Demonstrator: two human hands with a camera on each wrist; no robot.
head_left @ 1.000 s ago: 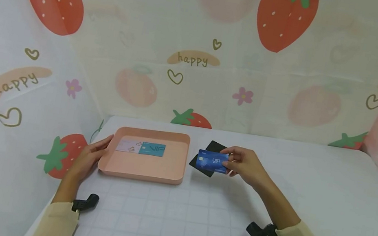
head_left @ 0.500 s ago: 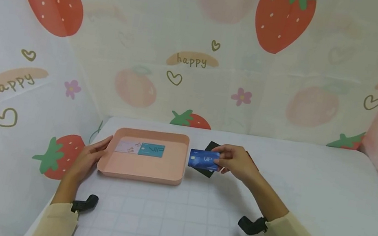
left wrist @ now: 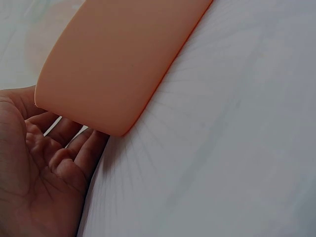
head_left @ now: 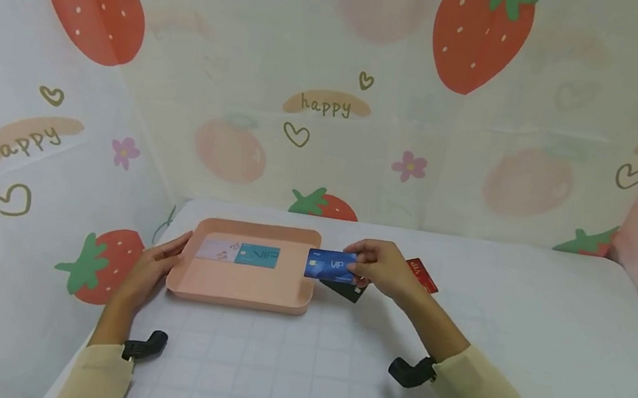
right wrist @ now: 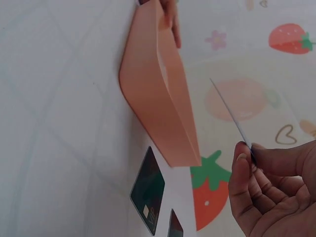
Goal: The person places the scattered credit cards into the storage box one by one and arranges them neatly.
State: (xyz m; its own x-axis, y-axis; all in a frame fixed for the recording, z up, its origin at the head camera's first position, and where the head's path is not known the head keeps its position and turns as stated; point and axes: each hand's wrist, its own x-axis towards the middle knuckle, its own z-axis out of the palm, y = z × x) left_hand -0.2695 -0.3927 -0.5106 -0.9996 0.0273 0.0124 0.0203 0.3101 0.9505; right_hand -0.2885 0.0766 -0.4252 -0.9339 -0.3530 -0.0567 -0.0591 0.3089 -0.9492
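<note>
A blue VIP card (head_left: 324,264) is pinched at its right end between the thumb and fingers of my right hand (head_left: 380,268). It overlaps the right rim of the pink tray (head_left: 242,288) in the head view; the right wrist view shows the card (right wrist: 228,107) edge-on, raised above the tray's rim. My left hand (head_left: 148,269) holds the tray's left edge, its fingertips hidden behind the tray wall (left wrist: 118,64) in the left wrist view. Inside the tray, a pale pink card (head_left: 217,250) lies side by side with a teal VIP card (head_left: 257,256).
A black card (head_left: 345,291) lies right of the tray, partly covered by the right hand in the head view. Farther right is a red VIP card (head_left: 422,275), behind the right forearm. A strawberry-printed cloth (head_left: 325,158) hangs at the back of the white table (head_left: 243,361).
My right hand has carried the blue card left from over the black cards to the tray's right rim. The red card has come into sight. The left hand stays at the tray.
</note>
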